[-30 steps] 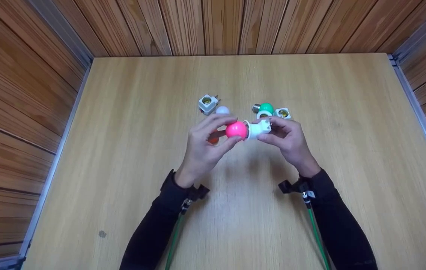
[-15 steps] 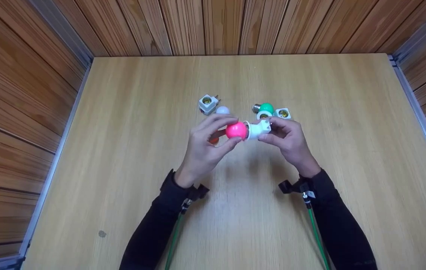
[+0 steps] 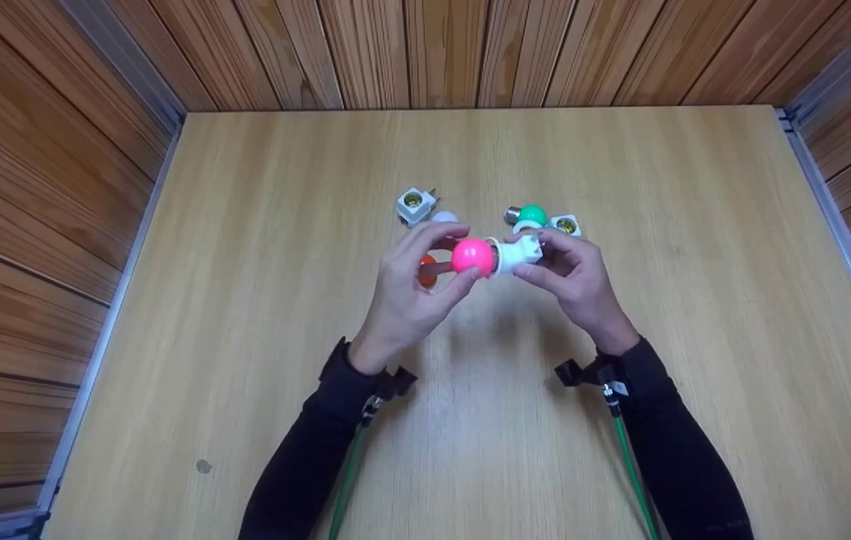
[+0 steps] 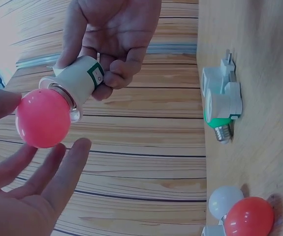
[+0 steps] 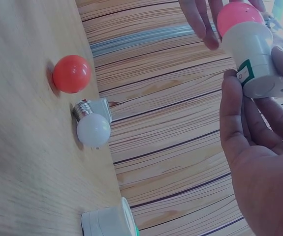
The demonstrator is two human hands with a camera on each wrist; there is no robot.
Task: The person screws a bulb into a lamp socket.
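A small round O-shaped mark shows on the white rocker switch [image 5: 243, 74], framed in green, of the white cylindrical plastic lamp socket [image 5: 254, 49]. Any print on the small white tag [image 3: 620, 388] at the black right sleeve [image 3: 684, 450] is too small to read.

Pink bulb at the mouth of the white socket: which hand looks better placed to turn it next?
Probably the left hand: its thumb and fingers are around the pink bulb, while the right hand grips the white socket and could steady it.
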